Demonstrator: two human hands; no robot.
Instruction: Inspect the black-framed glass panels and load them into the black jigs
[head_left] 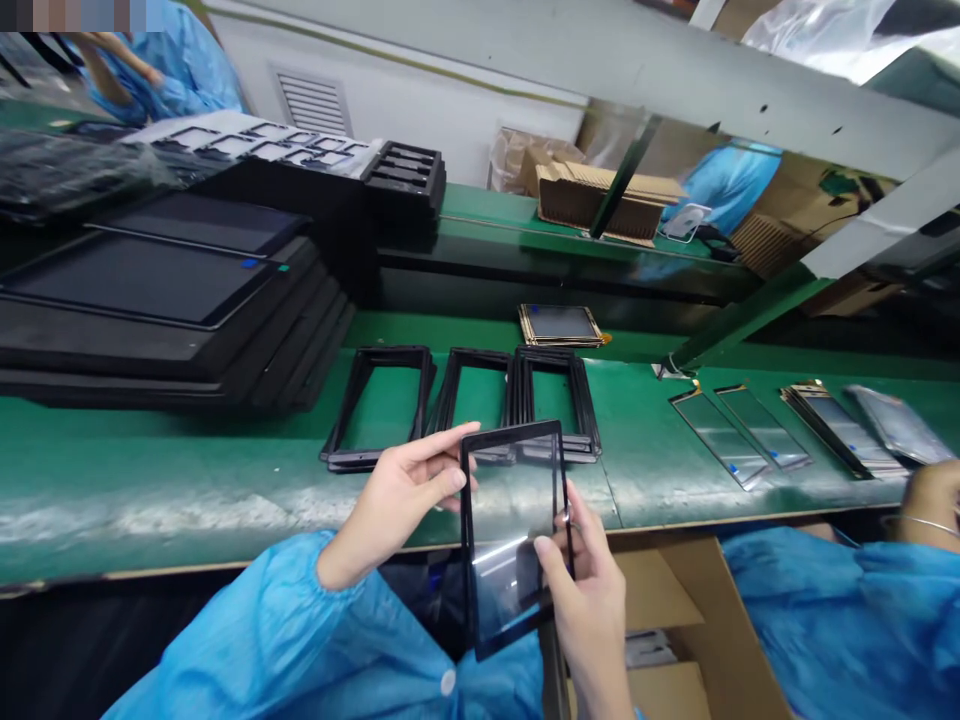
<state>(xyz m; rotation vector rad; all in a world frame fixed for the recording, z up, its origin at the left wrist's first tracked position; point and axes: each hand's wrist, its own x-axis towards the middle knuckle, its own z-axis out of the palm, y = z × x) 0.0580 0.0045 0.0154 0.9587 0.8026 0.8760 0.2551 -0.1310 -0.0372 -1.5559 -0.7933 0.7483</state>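
A bare left hand (397,500) and right hand (589,590), partly curled, are gripping opposite sides of a black-bordered, rectangular, transparent panel (504,525).

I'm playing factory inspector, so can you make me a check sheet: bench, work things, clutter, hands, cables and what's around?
Surface: green bench top, shiny with glare.
Job's things: see-through panel with black border, held tilted; three stacks of black rectangular frames on the bench.
Clutter: black tray stack at left, with dark screens on top; small screen stack behind the frames.
Hands: left hand grips the panel's left edge; right hand holds its right edge, thumb on the front.
Cables: dark strands at upper left, too unclear to tell.
Surroundings: cardboard box below the bench edge; co-worker's blue sleeve at right; wall vent.
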